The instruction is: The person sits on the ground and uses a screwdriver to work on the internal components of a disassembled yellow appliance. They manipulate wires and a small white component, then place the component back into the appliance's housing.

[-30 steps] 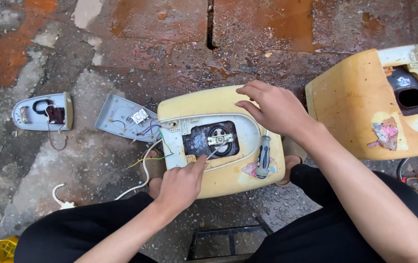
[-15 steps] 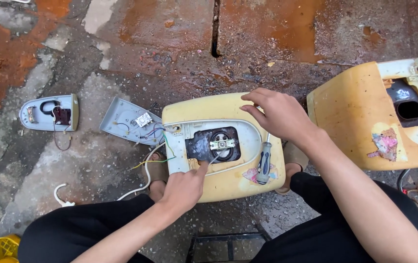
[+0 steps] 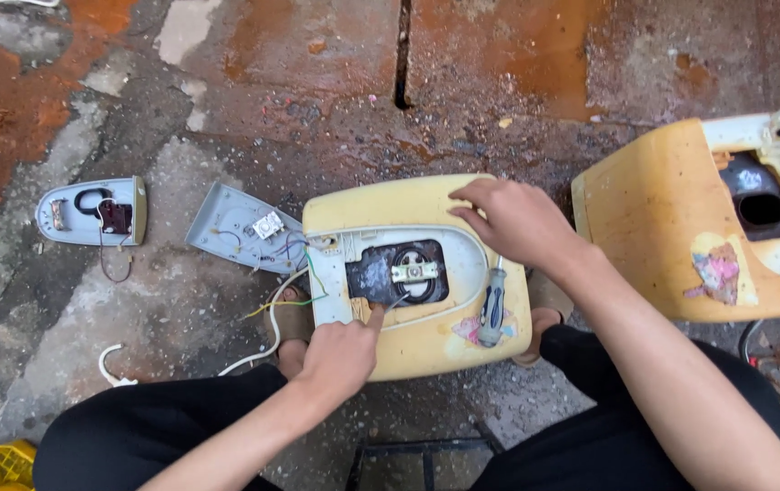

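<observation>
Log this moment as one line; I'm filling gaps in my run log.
left hand: fingertip at opening of yellow housing | right hand: resting on housing top | screwdriver: lying on housing | second yellow housing: right

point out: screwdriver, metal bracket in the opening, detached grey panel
screwdriver (image 3: 493,307), head view, on its dark grip.
metal bracket (image 3: 415,271), head view, at its centre.
grey panel (image 3: 231,227), head view, on its bare inner face.

Centre of frame: yellowed appliance housing (image 3: 417,273) on stained concrete floor (image 3: 226,82). Left hand (image 3: 340,356) touches the opening's lower edge; right hand (image 3: 517,221) rests on its upper right rim, above a screwdriver (image 3: 493,309). Second housing (image 3: 699,227) lies at right.
</observation>
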